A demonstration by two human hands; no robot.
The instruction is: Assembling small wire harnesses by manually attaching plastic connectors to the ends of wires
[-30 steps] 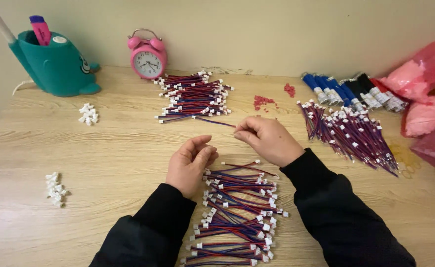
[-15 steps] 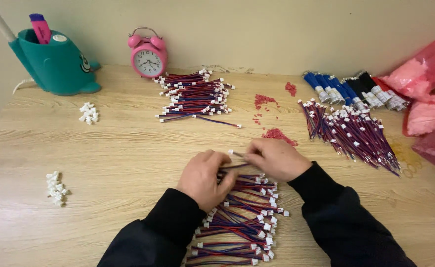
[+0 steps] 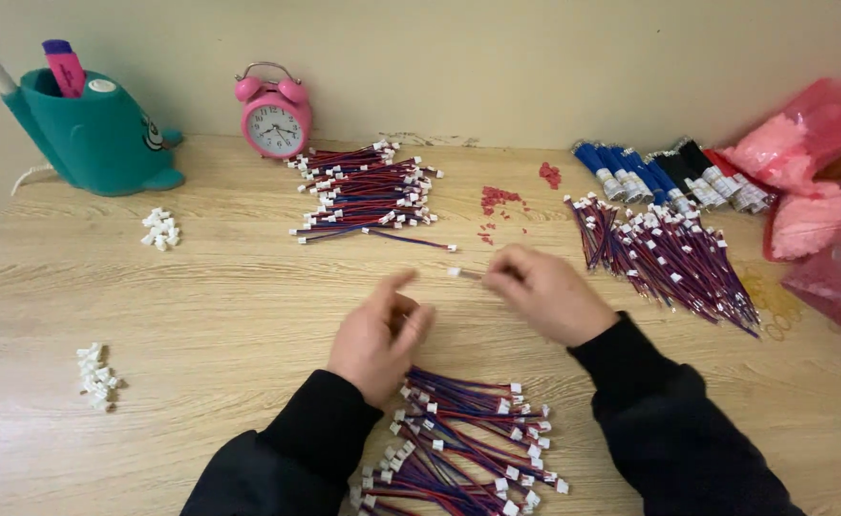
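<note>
I see a short wire (image 3: 465,274) with a white plug pinched in the right hand (image 3: 549,294), just above the desk (image 3: 201,315). The left hand (image 3: 377,334) hangs beside it, fingers loosely spread, seemingly empty though blurred. A wire pile (image 3: 468,444) lies below.

Wooden table (image 3: 201,287) (pale) bears 3 wire piles (image 3: 368,191).

White-tipped wire (image 3: 466,274), level, above table
</note>
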